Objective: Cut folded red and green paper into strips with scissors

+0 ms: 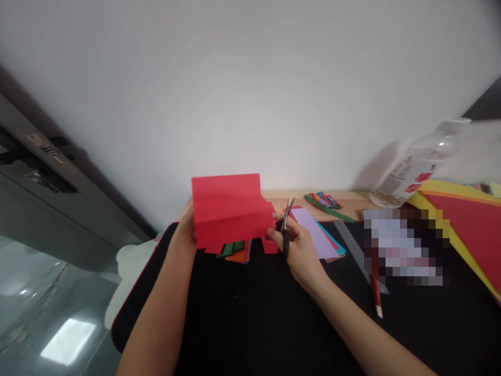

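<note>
A creased sheet of red paper (229, 209) is held up above the black mat, its left edge in my left hand (187, 224). Most of that hand's fingers are hidden behind the paper. My right hand (295, 243) is closed around black-handled scissors (287, 230), whose metal blades point up and away from me. The thumb and a fingertip of this hand are at the paper's right edge. Below the sheet lie green paper pieces (231, 249) and orange paper (238, 257). Purple paper (315, 232) lies on a small stack just right of the scissors.
A metal ruler (354, 248) and a red pen (376, 292) lie on the black mat (242, 324) at right. Behind them stands a clear bottle (418, 162) beside large yellow and red sheets (465, 230). Folded colored scraps (324, 200) sit by the wall.
</note>
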The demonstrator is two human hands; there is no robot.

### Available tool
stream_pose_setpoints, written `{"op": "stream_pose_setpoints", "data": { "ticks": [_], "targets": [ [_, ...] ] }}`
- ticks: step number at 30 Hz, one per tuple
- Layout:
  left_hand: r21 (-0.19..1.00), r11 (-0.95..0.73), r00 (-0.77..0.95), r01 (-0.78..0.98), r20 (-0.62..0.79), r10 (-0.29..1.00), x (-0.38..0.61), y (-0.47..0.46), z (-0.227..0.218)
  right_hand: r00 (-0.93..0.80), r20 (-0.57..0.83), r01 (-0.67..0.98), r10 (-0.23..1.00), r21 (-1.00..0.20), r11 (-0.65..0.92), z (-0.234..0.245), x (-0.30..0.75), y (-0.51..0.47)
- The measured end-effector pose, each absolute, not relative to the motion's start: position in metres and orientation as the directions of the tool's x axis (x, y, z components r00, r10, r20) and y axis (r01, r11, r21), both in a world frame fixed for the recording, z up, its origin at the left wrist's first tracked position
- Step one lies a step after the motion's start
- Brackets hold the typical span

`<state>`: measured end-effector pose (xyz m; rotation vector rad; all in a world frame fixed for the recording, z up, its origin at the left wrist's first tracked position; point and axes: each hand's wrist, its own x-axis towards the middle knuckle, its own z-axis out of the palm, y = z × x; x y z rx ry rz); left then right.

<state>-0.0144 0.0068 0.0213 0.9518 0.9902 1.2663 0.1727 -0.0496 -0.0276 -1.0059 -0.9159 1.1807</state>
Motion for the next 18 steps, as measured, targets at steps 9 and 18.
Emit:
{"op": "stream_pose_setpoints", "data": {
  "ticks": [9, 18],
  "targets": [
    [0.965, 0.197, 0.481, -0.172, -0.092, 0.872, -0.016, -0.002, 0.035, 0.253, 0.107, -0.185, 0.961, -0.970, 0.157, -0.024, 0.187, -0.040],
    [0.955, 0.226, 0.441, -0.194, -0.121, 0.889, 0.028, -0.013, 0.014, 0.208, 0.053, -0.365, 0.977, -0.922, 0.128, -0.037, 0.182, -0.040]
  ]
}}
